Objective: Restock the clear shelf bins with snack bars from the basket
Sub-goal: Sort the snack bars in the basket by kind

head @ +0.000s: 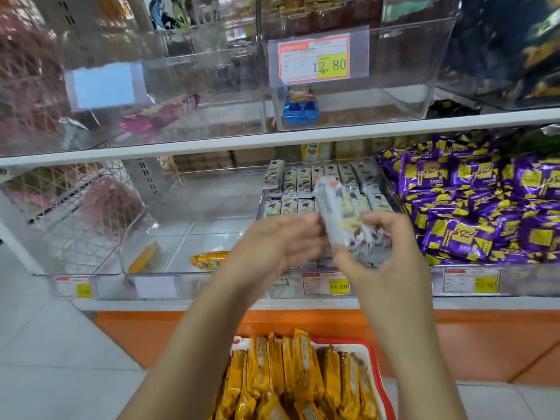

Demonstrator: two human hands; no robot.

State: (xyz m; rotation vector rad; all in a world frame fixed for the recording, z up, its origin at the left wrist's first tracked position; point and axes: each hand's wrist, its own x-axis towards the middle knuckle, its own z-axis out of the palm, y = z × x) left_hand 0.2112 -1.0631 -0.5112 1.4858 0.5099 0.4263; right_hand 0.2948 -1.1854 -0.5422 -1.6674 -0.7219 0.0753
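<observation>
Store shelf with clear bins (194, 225). Above the middle bin, right hand (375, 253) grips a bundle of white bars (342, 219); left hand (278, 250), fingers loosely spread, steadies it. Placing step; next, lowering into rows. Basket (374, 359) below holds yellow bars (291, 377).

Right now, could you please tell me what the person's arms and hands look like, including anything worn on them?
Both the left hand and the right hand are bare, with no gloves, rings, watch or bracelets visible. The forearms are uncovered too; no sleeves reach into view.

Single head-worn view, looking forward and down, close to shelf bins (194, 225), basket (374, 353) at bottom edge
</observation>
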